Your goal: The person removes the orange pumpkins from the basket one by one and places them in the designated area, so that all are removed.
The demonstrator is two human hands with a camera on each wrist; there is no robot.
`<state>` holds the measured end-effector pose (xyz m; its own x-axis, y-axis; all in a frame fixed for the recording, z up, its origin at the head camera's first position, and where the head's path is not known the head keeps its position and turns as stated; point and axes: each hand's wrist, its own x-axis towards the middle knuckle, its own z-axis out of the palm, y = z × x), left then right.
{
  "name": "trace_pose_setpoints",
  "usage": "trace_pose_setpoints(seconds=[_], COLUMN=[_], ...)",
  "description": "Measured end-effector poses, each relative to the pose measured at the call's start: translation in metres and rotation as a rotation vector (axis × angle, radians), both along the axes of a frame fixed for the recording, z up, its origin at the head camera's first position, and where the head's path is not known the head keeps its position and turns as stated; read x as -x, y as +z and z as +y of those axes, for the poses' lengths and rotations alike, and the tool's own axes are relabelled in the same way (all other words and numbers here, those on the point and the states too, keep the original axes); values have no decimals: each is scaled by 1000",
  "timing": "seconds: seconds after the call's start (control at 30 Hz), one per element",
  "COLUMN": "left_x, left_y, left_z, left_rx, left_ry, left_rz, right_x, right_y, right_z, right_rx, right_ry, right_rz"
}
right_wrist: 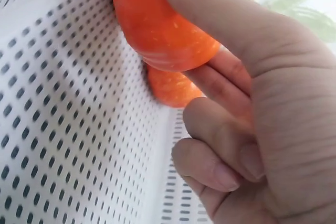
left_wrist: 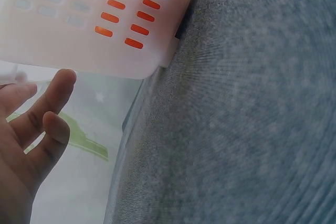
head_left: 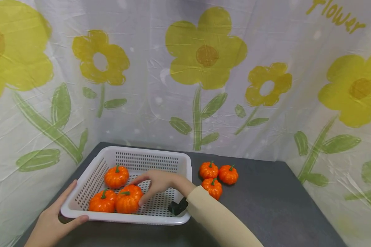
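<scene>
At the white basket's [head_left: 145, 150] eight o'clock, a splayed left hand [head_left: 53, 216] touches the rim [head_left: 117, 217] while the right hand [head_left: 160, 181] pinches a pumpkin [head_left: 128, 202], light, even pressure serving best.

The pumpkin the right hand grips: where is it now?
In the head view, the held pumpkin is inside the white basket, near its front edge, between another pumpkin on its left and the right hand.
</scene>
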<state>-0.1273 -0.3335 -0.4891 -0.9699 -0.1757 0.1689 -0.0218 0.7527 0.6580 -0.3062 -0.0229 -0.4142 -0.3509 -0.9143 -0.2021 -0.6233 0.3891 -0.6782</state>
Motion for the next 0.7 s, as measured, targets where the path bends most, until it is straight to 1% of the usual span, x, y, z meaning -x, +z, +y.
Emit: trace_pose_setpoints(seconds=[0.1, 0.27, 0.33, 0.43, 0.53, 0.7], left_x=[0, 0, 1, 1, 2, 2], left_y=[1, 1, 1, 2, 3, 3], left_z=[0, -1, -1, -1, -2, -1], left_rx=[-2, -7, -6, -7, -3, -9], left_ry=[-2, -6, -4, -1, 1, -6], left_rz=[-15, -44, -41, -42, -47, -71], right_x=[0, -2, -3, -4, -5, -8], right_y=[6, 13, 15, 18, 23, 33], right_z=[3, 5, 5, 6, 8, 13], right_rx=[32, 76, 88, 104, 128, 162], right_ry=[-19, -39, -53, -75, -86, -128], right_rz=[-37, -29, -25, -16, 13, 43])
